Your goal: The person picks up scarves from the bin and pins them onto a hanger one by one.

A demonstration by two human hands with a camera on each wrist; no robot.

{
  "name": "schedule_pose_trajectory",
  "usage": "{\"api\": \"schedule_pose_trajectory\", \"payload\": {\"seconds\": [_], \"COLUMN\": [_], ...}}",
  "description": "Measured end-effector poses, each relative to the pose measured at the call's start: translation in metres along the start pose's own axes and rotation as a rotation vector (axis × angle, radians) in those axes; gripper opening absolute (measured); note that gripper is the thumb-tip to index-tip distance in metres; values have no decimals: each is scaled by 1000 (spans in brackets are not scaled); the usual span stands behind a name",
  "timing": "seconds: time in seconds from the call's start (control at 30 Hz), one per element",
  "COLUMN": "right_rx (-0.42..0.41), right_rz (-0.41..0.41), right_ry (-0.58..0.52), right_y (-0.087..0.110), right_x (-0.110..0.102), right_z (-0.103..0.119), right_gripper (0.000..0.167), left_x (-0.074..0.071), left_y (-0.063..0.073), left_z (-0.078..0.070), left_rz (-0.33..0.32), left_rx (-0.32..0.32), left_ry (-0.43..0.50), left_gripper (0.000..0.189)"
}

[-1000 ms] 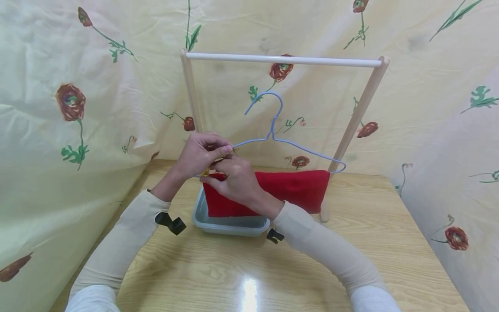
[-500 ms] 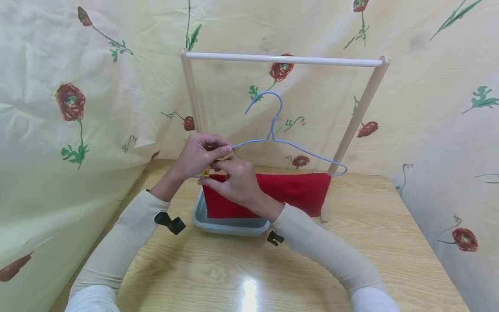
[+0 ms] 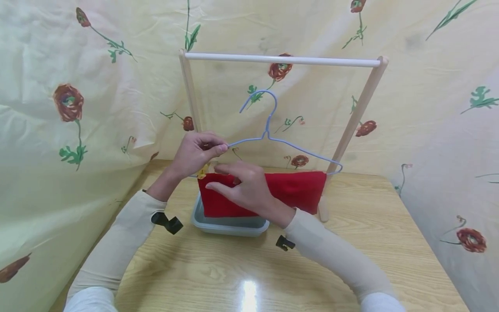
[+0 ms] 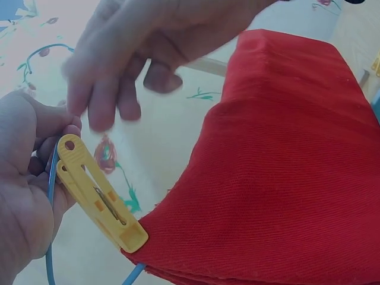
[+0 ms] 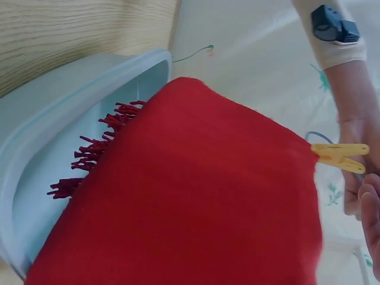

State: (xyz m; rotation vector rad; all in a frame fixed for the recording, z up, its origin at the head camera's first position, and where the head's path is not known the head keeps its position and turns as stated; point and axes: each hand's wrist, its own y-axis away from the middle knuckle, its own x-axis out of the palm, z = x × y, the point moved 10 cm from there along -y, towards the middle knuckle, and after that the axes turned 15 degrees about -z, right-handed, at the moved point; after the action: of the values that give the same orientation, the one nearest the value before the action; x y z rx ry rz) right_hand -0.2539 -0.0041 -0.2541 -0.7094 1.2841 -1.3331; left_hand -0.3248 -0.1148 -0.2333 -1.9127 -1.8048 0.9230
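Observation:
My left hand (image 3: 196, 154) pinches the left arm of a blue wire hanger (image 3: 267, 130) between thumb and fingers, hook upward. Over the hanger's lower bar hangs a folded red scarf (image 3: 296, 190), its dark red fringe (image 5: 65, 187) dipping towards the basin in the right wrist view. A yellow clothespin (image 5: 340, 150) clips the scarf's left corner to the bar, just below my left hand. My right hand (image 3: 249, 186) is in front of the scarf, thumb and fingers spread and holding nothing. In the left wrist view its fingers blur above the clothespin.
A pale blue basin (image 3: 230, 230) stands on the wooden table (image 3: 202, 268) under the scarf. Behind the hanger rises a wooden rack with a white rod (image 3: 280, 60). Flowered cloth (image 3: 117, 95) walls the back and sides. A bit of yellow (image 4: 376, 64) shows at the left wrist view's right edge.
My right hand has let go of the clothespin and drawn off to the right, its fingers spreading. The clothespin stays on the scarf's corner. Hanger and scarf have shifted slightly left.

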Motion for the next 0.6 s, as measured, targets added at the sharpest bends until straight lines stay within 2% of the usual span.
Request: {"api": "schedule_pose_trajectory", "payload": {"seconds": [0.37,0.6], "right_rx": [122,177], "right_rz": [-30,-92], "right_ry": [-107,-134], "right_y": [-2,0], "right_x": [-52,-89], "right_z": [0,-7], "right_gripper": [45,51], "left_x": [-6,-10], "left_y": [-1,-2], "left_z": [0,-2], "left_rz": [-14,-31], "left_rx": [2,4], "left_ry": [-26,-14], "left_gripper": [10,9]}}
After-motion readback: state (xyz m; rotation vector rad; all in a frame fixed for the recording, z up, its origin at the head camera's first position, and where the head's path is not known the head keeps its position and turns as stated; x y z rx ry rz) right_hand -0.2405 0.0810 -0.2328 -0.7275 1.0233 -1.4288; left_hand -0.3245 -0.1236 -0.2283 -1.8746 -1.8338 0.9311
